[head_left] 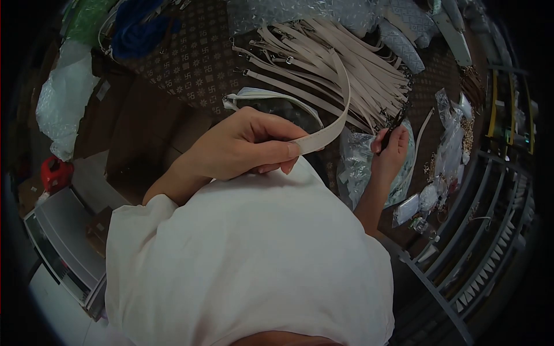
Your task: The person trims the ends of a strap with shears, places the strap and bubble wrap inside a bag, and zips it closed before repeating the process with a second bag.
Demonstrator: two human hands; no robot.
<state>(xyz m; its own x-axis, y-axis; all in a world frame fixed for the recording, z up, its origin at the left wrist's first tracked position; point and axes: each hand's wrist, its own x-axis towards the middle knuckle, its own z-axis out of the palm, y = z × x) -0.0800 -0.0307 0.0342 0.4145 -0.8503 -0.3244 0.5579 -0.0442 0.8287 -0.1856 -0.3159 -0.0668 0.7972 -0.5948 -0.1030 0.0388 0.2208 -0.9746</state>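
Between the thumb and fingers of my left hand (245, 144), a cream strap (341, 118) is pinched close to one end. From there the strap bends up and away towards a pile of similar straps (340, 55) with metal clasps on their ends. My right hand (393, 145) is closed around a slim black object (395, 120); its kind is not clear, and its far end merges with the dark strap ends behind it. A pale zipped pouch (277, 95) lies just beyond my left hand. Next to my right hand is a clear plastic bag (360, 161).
A patterned brown cloth (193, 55) covers the table. Bubble wrap (300, 12) and grey patterned pieces (401, 46) lie at the back. Small plastic packets (407, 209) are at the right, near a metal rack (479, 230). Cardboard boxes (153, 124) stand at the left.
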